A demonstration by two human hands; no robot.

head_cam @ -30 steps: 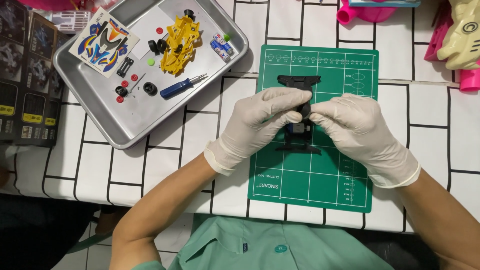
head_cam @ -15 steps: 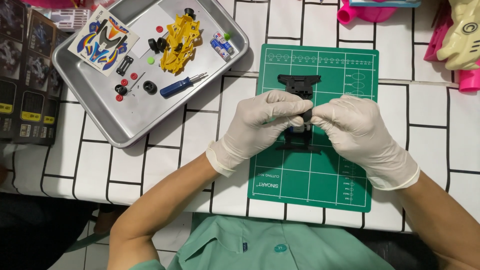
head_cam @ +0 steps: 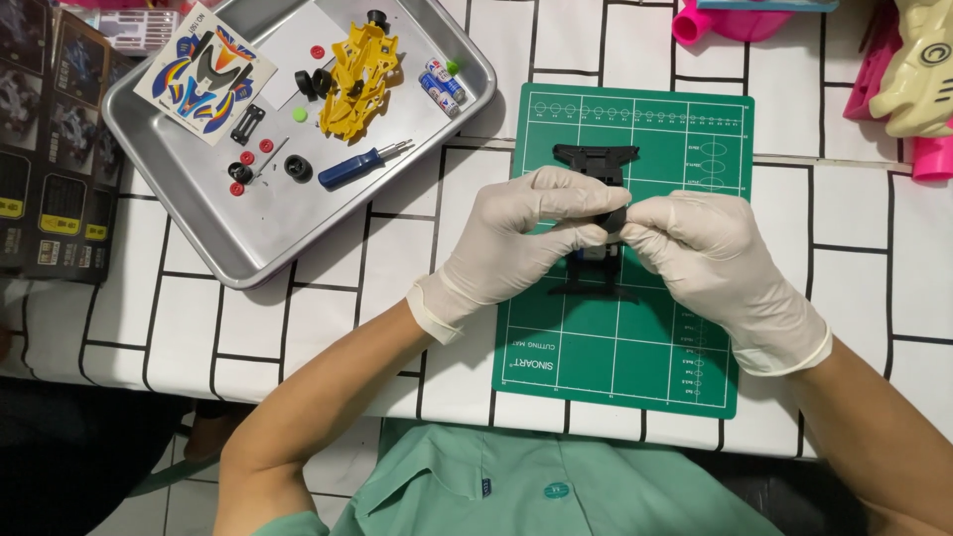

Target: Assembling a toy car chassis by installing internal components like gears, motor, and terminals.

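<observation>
Bare tabletop [head_cam: 397, 248] between metal tray [head_cam: 199, 228] and green mat [head_cam: 635, 367].

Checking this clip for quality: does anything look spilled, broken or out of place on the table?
Nothing stands out. Both gloved hands, left hand and right hand, hold the black chassis over the green cutting mat. The small parts, yellow body and blue screwdriver lie inside the metal tray.

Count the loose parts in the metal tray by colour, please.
In the tray:
Red small round parts: 4
Black wheels and parts: 6
Green dots: 2
Yellow car body: 1
Blue-handled screwdriver: 1
Batteries: 2
Sticker sheet: 1
Total: 17
</observation>
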